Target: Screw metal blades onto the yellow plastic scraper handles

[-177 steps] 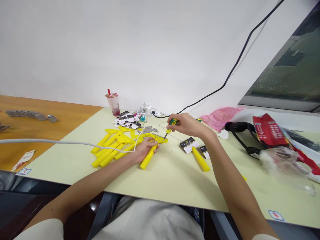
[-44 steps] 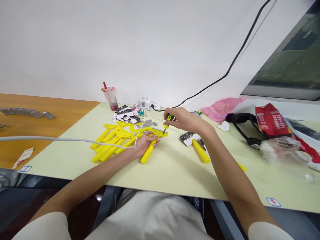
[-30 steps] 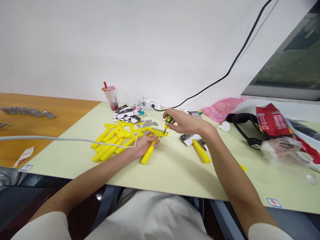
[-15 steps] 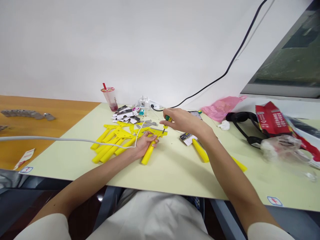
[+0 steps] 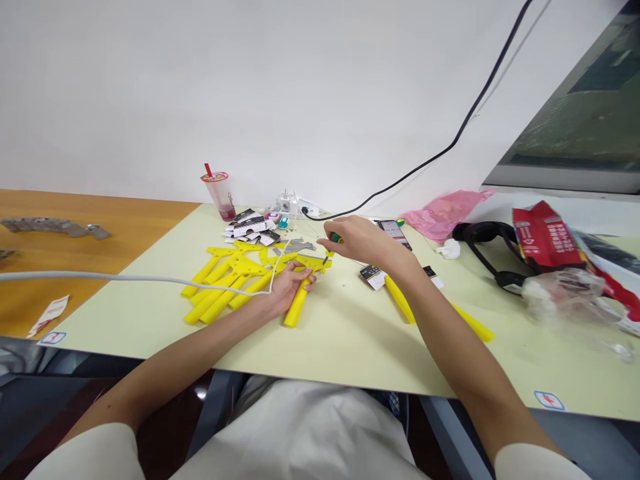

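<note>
My left hand (image 5: 289,288) is closed around a yellow plastic scraper (image 5: 299,303), its round handle pointing toward me and its wide flat head facing away. In my right hand (image 5: 353,237) is a screwdriver (image 5: 336,237) with a green and yellow handle, held upright over the scraper. The screwdriver's shaft comes down at the right end of the scraper's head; its tip is too small to make out. Several more yellow scrapers (image 5: 220,303) lie piled left of my left hand. Behind them are thin grey metal blades (image 5: 299,247).
Printed cardboard pieces (image 5: 250,227) lie near a drink cup (image 5: 220,195) and a power strip (image 5: 287,201). A white cable (image 5: 150,276) crosses above my left forearm. Rightward are two yellow handles (image 5: 400,300), a phone (image 5: 395,232), a pink bag (image 5: 445,212), black headphones (image 5: 493,257) and a red packet (image 5: 543,237).
My right hand has shifted very slightly left with the screwdriver, uncovering more of the phone. The scraper's head has tilted a little in my left hand.
</note>
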A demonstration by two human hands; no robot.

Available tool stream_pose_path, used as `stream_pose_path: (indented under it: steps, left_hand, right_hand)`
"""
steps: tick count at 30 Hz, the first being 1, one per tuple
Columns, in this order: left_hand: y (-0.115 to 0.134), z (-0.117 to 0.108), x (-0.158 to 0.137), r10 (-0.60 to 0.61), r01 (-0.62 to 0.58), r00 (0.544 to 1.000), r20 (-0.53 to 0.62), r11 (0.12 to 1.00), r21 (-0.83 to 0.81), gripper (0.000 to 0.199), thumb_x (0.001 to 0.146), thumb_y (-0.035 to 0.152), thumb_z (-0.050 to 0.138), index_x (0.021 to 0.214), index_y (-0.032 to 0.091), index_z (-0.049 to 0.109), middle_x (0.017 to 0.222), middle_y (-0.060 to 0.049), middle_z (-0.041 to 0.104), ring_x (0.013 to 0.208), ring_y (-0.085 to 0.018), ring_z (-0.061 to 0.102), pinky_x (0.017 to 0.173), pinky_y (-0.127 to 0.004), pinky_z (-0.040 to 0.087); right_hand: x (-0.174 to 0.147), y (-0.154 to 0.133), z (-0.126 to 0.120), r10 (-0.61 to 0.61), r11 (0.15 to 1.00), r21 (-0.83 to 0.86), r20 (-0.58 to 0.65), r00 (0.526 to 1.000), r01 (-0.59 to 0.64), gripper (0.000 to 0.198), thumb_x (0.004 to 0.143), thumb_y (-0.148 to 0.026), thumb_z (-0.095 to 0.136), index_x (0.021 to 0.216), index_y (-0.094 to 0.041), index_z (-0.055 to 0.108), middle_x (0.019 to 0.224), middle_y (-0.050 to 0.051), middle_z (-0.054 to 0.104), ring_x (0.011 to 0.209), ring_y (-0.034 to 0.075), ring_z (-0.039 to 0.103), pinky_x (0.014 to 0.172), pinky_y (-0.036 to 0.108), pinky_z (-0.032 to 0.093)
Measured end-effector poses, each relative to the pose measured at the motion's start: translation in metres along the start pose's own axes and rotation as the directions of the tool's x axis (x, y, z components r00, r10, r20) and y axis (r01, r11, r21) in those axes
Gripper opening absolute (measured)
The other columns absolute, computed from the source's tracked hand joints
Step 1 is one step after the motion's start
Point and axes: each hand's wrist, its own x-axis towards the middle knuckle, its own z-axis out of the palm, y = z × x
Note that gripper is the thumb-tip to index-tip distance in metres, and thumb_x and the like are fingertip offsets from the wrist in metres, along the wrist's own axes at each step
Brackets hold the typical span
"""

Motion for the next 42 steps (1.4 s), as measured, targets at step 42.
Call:
stream_pose_path:
  steps: [42]
  left_hand:
    - [0.003, -0.001, 0.003, -0.008, 0.008, 1.0, 0.005, 1.0, 0.003, 0.045, 0.073, 0.002, 0.085, 0.097, 0.02, 0.051, 0.097, -0.005, 0.069, 0.069, -0.012, 0.063, 0.054, -0.022, 0.041]
  right_hand:
    - [0.001, 0.009, 0.012, -0.009, 0.986, 0.167, 0.01, 1.0, 0.007, 0.016, 0.102, -0.027, 0.062, 0.116, -0.022, 0.06, 0.114, 0.011, 0.075, 0.087, 0.024, 0.066, 0.077, 0.034, 0.045]
